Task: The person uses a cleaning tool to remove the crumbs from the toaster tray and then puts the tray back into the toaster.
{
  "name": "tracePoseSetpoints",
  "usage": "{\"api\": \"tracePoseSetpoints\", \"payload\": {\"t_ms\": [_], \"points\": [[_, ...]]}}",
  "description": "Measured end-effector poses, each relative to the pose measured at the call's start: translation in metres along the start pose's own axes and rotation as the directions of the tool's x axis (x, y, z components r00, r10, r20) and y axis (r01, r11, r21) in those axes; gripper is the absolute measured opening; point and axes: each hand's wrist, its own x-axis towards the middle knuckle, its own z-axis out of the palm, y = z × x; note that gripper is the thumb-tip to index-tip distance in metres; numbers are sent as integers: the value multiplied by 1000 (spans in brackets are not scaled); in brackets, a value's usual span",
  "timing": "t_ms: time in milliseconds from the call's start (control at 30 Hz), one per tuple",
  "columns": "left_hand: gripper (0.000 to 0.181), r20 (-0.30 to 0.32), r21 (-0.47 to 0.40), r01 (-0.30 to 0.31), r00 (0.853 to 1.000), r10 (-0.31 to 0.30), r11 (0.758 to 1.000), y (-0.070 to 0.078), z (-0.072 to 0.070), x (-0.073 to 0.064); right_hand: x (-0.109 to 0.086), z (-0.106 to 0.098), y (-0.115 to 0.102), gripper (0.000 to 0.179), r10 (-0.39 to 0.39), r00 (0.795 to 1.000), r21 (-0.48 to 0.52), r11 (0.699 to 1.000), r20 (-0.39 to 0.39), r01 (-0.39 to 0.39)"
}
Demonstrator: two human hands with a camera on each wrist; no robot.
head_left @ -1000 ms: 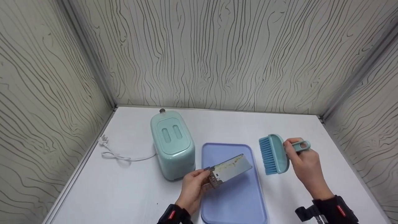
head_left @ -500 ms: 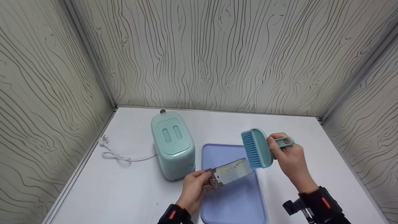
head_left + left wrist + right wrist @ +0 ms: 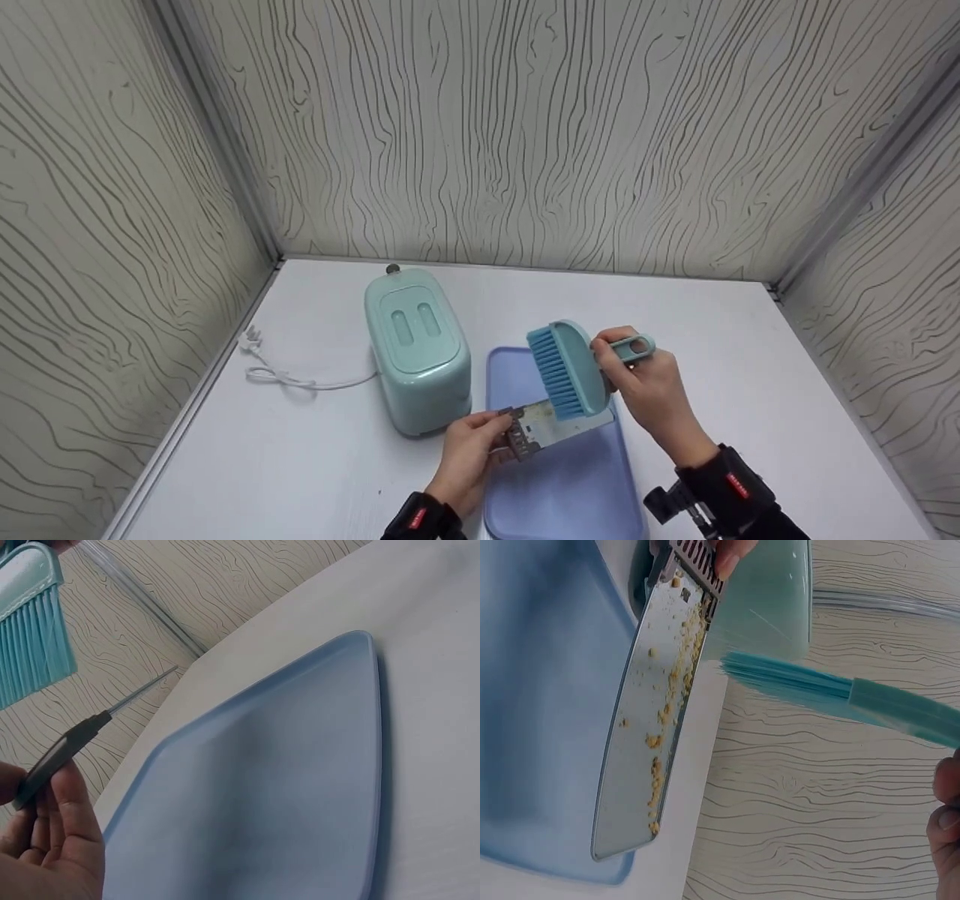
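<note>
Teal plastic brush [image 3: 579, 369]: moved leftward; gripped by right hand [image 3: 651, 390].
Flat silvery metal plate [image 3: 641, 735]: presumably light, stiff; best held by slotted brown end [image 3: 697, 561], where pinched by left hand [image 3: 466, 454].

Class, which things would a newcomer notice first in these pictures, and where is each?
The turquoise brush, gripped by the right hand with its bristles over a thin metal plate, probably draws the eye first. Next come the yellow crumbs on that plate, plain in the right wrist view, while the left hand pinches its end above the blue tray. The glossy mint-green appliance stands left of the tray in the head view.
</note>
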Motion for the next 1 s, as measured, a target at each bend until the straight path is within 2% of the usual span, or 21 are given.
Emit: {"api": "tracePoseSetpoints", "payload": {"t_ms": [133,400,733,1000], "points": [[33,-5,14,18,1000,-18,1000,1,0,1,0,11,-2,7,10,1000,33,999,21,-10],[31,-11,71,43,999,-42,997,2,2,0,-1,28,-6,7,84,993,127,987,78,-94],[29,13,76,16,1000,-17,997,2,2,-1,1,37,1,6,98,988,112,987,117,-111],[29,7,54,12,1000,-12,998,1,0,-3,1,36,14,6,80,990,57,995,114,-87]]}}
